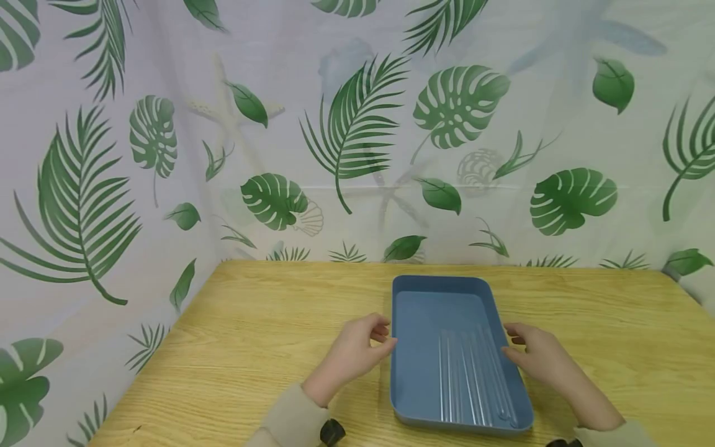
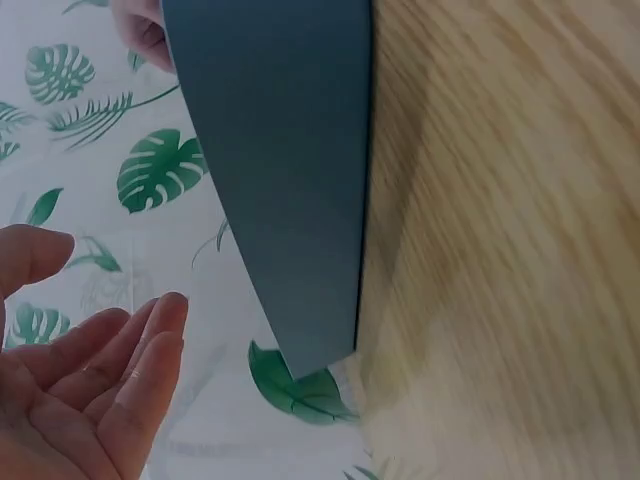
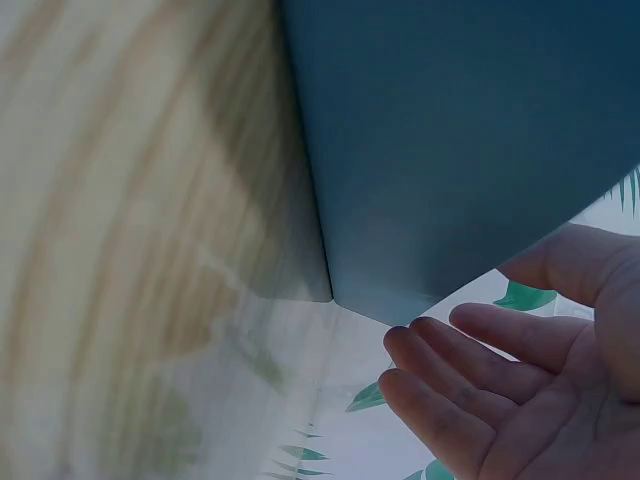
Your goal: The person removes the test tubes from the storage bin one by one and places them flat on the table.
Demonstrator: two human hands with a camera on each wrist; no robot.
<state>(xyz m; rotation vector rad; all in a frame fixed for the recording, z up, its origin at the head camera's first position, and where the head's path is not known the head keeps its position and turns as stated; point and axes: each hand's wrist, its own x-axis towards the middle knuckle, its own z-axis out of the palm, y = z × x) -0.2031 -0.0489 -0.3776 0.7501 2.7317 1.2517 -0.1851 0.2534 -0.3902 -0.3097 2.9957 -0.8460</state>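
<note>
A blue rectangular tray (image 1: 416, 347) with raised walls lies on the wooden table. Several clear, thin tubes (image 1: 475, 379) lie lengthwise side by side in its near right part. At the tray's left wall is my left hand (image 1: 357, 347), its fingers loosely bent with nothing held; the left wrist view shows a gap between fingertips and wall (image 2: 280, 180). My right hand (image 1: 539, 354) is by the right wall, fingers relaxed. In the right wrist view its fingertips (image 3: 400, 345) come close to the wall's rim; whether they touch it I cannot tell.
The wooden table (image 1: 268, 323) extends on both sides of the tray. Behind it and along the left hangs a white cloth (image 1: 268, 136) printed with green leaves. Dark wrist-worn devices (image 1: 332, 432) show at both sleeves.
</note>
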